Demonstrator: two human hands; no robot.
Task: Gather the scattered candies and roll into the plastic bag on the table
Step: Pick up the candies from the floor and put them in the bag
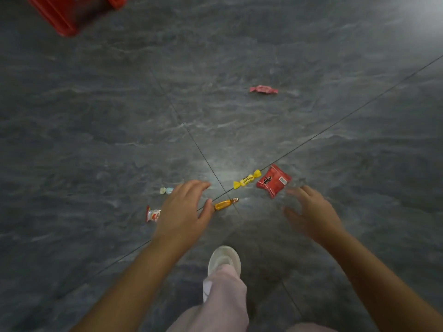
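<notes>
Several wrapped sweets lie scattered on a dark grey tiled floor. A square red packet [273,181] lies just left of and beyond my right hand [312,213], which is open above the floor with fingers spread. Next to the packet is a yellow twist candy [247,179]. An orange-gold candy [224,204] lies by the thumb of my left hand [185,209], also open and empty. A pale blue and yellow candy [166,190] and a red and white one [153,214] lie left of that hand. A pink candy [263,89] lies farther off. No plastic bag is in view.
A red plastic crate [69,10] stands at the far left. My leg in light trousers and a white shoe [224,259] are planted between my arms. Thin tile joints [335,124] cross the floor.
</notes>
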